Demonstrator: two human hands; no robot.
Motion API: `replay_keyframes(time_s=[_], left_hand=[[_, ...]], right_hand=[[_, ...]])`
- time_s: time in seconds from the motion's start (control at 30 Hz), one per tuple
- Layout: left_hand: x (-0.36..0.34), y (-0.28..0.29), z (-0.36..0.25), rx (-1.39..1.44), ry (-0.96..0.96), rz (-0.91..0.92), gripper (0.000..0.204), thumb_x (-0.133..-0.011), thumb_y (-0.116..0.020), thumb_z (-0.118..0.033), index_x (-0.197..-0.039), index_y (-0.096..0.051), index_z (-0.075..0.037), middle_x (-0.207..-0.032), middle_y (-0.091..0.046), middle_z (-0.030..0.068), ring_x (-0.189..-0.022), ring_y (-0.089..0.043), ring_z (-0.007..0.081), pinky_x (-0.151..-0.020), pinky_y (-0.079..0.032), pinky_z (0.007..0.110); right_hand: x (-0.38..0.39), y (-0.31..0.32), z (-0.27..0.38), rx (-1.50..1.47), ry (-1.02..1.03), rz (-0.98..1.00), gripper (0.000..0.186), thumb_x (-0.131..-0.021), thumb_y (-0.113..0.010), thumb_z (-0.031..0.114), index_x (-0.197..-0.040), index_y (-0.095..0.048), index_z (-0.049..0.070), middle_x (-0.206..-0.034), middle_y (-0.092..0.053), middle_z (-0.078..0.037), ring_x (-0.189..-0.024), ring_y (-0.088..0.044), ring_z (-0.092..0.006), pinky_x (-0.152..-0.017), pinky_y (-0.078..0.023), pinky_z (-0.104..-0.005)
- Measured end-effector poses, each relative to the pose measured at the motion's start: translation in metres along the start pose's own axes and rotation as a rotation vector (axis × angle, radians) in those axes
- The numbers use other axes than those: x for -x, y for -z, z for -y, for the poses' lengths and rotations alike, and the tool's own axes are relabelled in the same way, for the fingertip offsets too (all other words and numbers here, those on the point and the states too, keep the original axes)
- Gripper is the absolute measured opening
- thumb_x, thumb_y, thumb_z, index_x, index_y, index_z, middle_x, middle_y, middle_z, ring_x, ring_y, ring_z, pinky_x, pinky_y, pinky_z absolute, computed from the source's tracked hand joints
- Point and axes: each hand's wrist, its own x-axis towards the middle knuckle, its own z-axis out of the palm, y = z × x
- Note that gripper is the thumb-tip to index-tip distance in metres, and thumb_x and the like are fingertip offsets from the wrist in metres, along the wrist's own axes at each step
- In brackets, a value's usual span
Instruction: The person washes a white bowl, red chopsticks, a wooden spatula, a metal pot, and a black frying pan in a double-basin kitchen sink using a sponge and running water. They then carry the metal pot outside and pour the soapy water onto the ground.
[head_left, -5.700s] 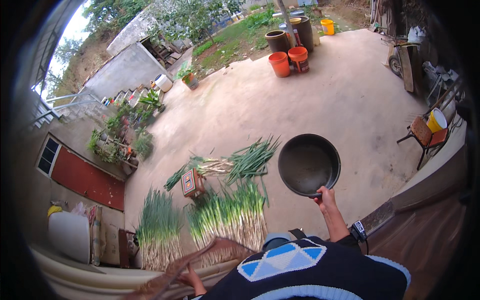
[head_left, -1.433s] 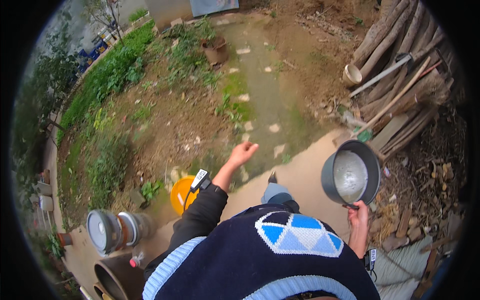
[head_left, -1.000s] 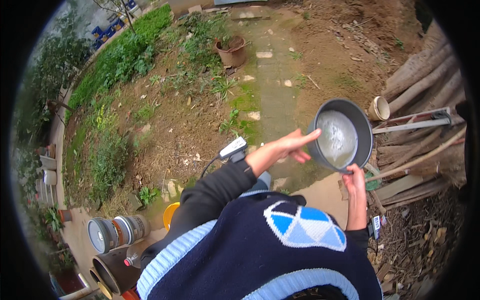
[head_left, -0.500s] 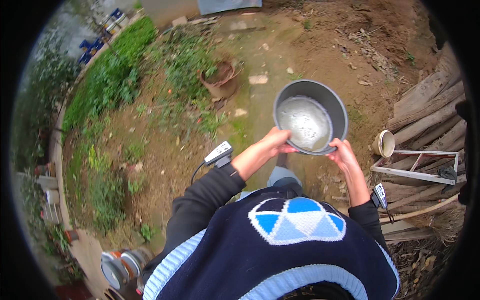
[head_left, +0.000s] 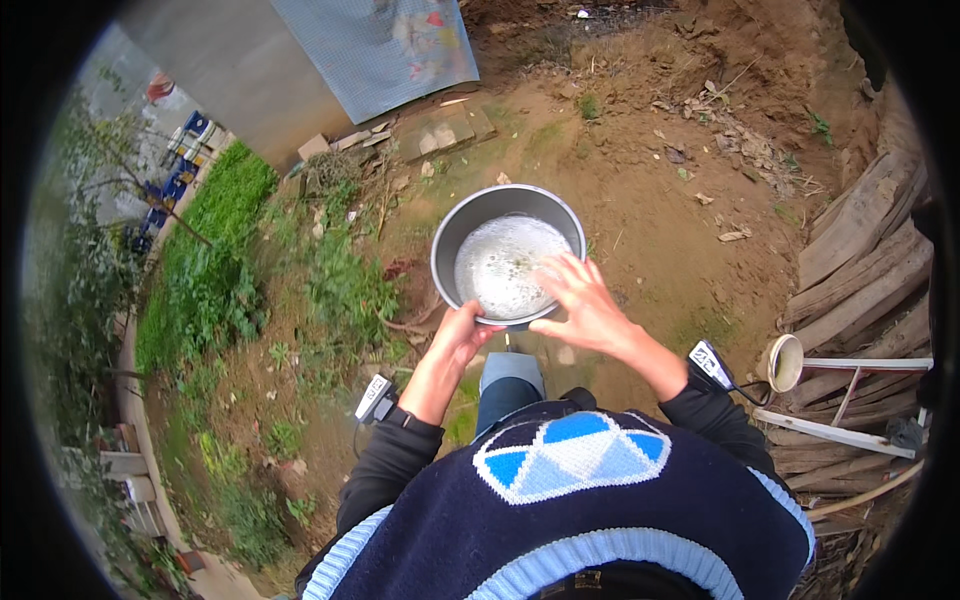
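Note:
A round grey pot [head_left: 452, 232] is held out in front of me over the ground. In it lies cloudy, foamy-looking water [head_left: 500, 262] with small specks. My left hand [head_left: 460, 338] grips the near-left rim, thumb on the inner side and fingers around the outside. My right hand [head_left: 592, 312] is at the near-right side, fingers spread, with the fingertips reaching over the rim toward the water. Whether those fingertips touch the water or the rim, I cannot tell.
Bare soil with scattered leaves surrounds me. Logs [head_left: 868, 265] lie stacked at the right, beside a small off-white bucket [head_left: 785, 363] and a white frame [head_left: 848, 392]. Green plants [head_left: 215, 240] grow at the left. A blue-grey sheet [head_left: 380, 55] hangs ahead, near flat stones [head_left: 447, 135].
I have walked forward; the sheet and stones are nearer. The pot has moved left in view. My right hand has let go of its rim grip and spread its fingers over the side.

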Motion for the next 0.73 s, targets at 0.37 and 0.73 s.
replay_keyframes(time_s=[0.37, 0.73], left_hand=[[-0.249, -0.005, -0.231, -0.059, -0.023, -0.126, 0.020, -0.078, -0.042, -0.006, -0.091, -0.047, 0.009, -0.060, -0.057, 0.0198, -0.036, -0.044, 0.0154, -0.030, -0.034, 0.020], [-0.491, -0.050, -0.425, -0.108, 0.029, -0.072, 0.023, -0.080, -0.042, -0.011, -0.095, -0.048, 0.005, -0.064, -0.060, 0.0190, -0.046, -0.056, 0.0169, -0.034, -0.038, 0.020]], right_hand=[[-0.304, -0.072, -0.172, -0.025, 0.112, 0.033, 0.024, -0.065, -0.070, 0.030, -0.072, -0.061, 0.009, -0.074, -0.058, -0.002, -0.087, -0.052, -0.0219, -0.083, -0.036, -0.0411], [-0.559, -0.095, -0.358, -0.036, 0.189, -0.114, 0.029, -0.060, -0.073, 0.035, -0.069, -0.060, 0.011, -0.068, -0.056, -0.002, -0.081, -0.051, -0.0212, -0.092, -0.032, -0.0489]])
